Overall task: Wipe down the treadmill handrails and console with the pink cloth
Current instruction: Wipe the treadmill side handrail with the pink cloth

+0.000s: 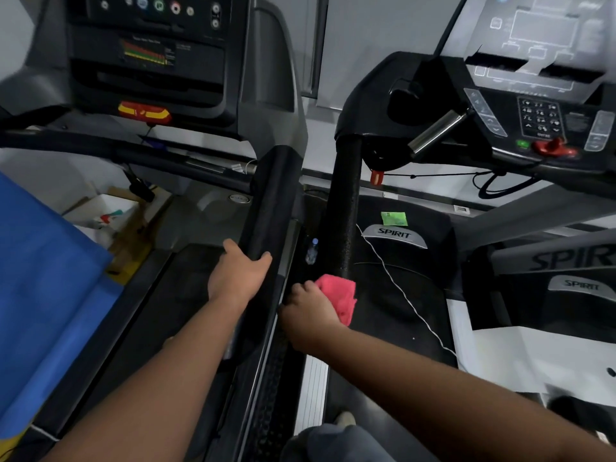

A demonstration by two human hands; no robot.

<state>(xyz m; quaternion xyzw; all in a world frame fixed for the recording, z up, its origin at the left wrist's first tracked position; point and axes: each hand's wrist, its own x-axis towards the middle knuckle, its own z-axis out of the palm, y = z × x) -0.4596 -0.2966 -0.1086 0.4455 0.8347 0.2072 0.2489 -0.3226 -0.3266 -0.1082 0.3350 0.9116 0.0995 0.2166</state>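
Far to the left of the speckled handrail (pixel 343 208) hangs a blue sheet (pixel 43 278). Up and to the left of this handrail stands the dark console (pixel 150 55) of the first treadmill. The left hand (pixel 240 271) lies on the padded handrail (pixel 266 208), which runs just to the left of the speckled handrail. Its thumb stretches across the top of the padding. The other fingers go down the far side, so it cannot be told whether they close around it.

A small water bottle (pixel 312 251) lies low in the gap beside the speckled handrail. At the lower end of this handrail is the pink cloth (pixel 338 296), bunched and touching the pole. The right hand (pixel 310 311) grips the cloth with curled fingers. To the right of the handrail a white cord (pixel 400 288) crosses the black motor cover. Up and to the right is the second console (pixel 540 105) with its keypad.
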